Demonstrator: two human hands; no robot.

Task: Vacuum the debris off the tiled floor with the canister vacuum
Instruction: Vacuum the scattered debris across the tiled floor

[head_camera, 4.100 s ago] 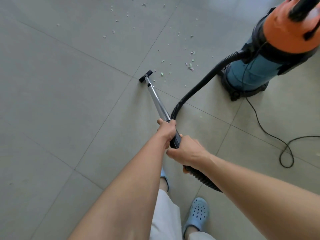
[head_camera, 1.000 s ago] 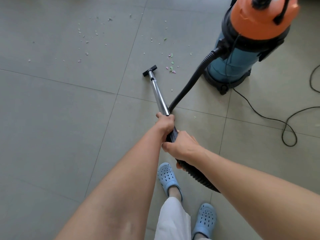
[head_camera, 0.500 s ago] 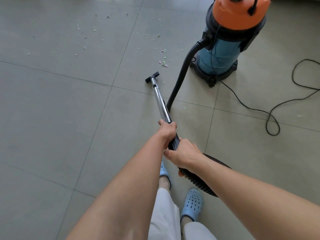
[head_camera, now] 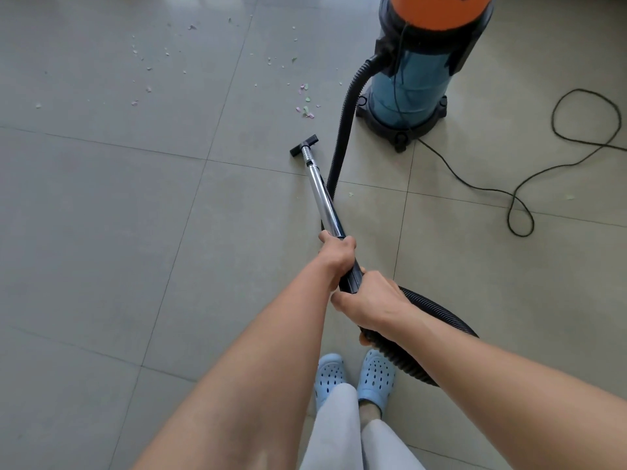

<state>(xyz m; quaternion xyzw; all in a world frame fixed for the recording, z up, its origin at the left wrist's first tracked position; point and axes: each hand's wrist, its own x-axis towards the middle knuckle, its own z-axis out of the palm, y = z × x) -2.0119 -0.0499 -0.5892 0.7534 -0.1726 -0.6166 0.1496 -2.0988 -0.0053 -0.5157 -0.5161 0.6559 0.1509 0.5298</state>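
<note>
From the head view, the left hand (head_camera: 337, 254) wraps the wand (head_camera: 322, 195) where metal meets black handle, steering it, while the right hand (head_camera: 369, 301) clamps the hose (head_camera: 342, 130) end behind, likely for push. The nozzle (head_camera: 304, 145) sits on the tiled floor (head_camera: 101, 215), short of the debris (head_camera: 305, 110) beside the canister vacuum (head_camera: 412, 89); more lies scattered farther left.

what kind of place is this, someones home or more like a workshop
Probably an indoor room, home or workplace; I cannot tell which. It has large grey floor tiles, a blue and orange canister vacuum trailing a power cord, and the person wears light blue clogs.
</note>
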